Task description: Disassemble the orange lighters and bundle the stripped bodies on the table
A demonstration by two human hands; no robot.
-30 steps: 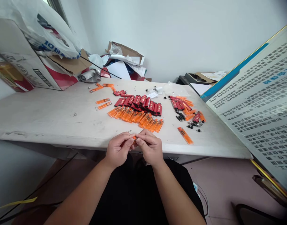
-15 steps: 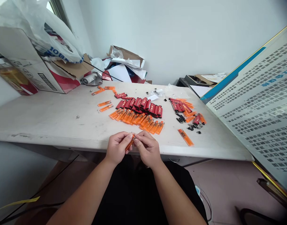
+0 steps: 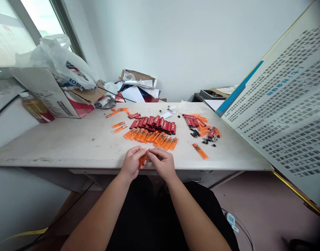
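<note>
Orange translucent lighter (image 3: 143,159) sits tilted between both hands, just over the near edge of the bench (image 3: 57,146): the left hand (image 3: 132,162) grasps its body while the right hand (image 3: 162,162) pinches its top end. Rows of orange lighters (image 3: 149,136) and red lighters (image 3: 154,123) lie just beyond.

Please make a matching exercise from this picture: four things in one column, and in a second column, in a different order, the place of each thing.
Things:
1. left hand
2. red lighters
3. black small parts
4. cardboard box

Places:
A. far left, under a plastic bag
B. right part of the table
C. middle of the table
D. holding an orange lighter

Pairs: 1-D, 2-C, 3-B, 4-A
</note>
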